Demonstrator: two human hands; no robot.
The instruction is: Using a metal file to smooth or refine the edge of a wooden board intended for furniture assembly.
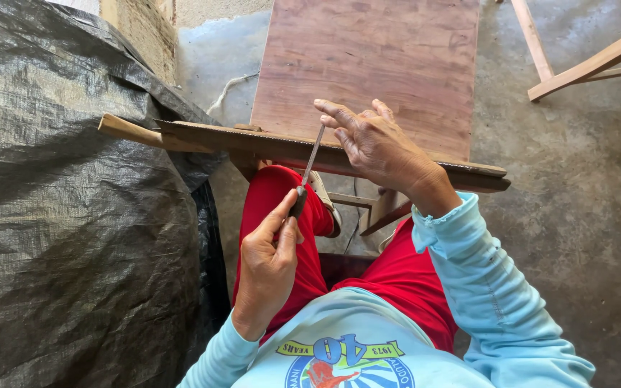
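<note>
1. The left hand is clenching its grip around the dark handle of a slim file.
2. The file is running up and away, its tip meeting the saw blade.
3. The right hand, fingers spread and grasping nothing, is pressing on the blade beside the tip, over the wooden table.

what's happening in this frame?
A seated person in red trousers and a light blue top is working a slim metal file across the edge of a saw blade lying flat over a wooden board. The left hand grips the file's dark handle; the right hand rests on the blade, fingertips at the file's tip. A black tarp lies alongside.
</note>
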